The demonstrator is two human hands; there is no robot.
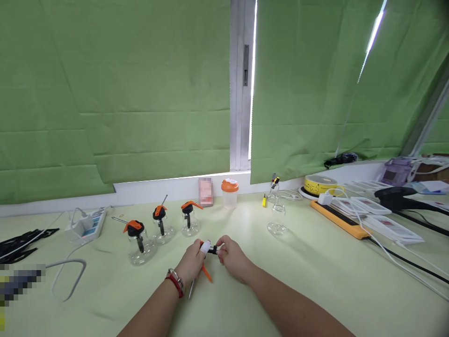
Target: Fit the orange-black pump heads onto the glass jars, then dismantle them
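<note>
My left hand (pixel 191 261) is closed around a pourer lid with an orange lever (pixel 206 274) and a metal spout (pixel 191 289) that points down toward me. A white wrap covers its thumb. From the lid a black stem (pixel 212 250) reaches across to my right hand (pixel 233 258), whose fingertips pinch its end. Behind my hands to the left stand three clear glass bottles (pixel 140 245), (pixel 163 231), (pixel 190 223) fitted with similar black and orange lids. An open glass bottle (pixel 278 216) without a lid stands to the right.
A cup with an orange lid (pixel 229 193) stands by the wall, beside a blurred box (pixel 205 192). Screwdrivers (pixel 275 181) stand in a glass at the back. Power strips (pixel 338 220), (pixel 91 224) and cables lie on both sides. Yellow tape (pixel 319 185) sits at back right.
</note>
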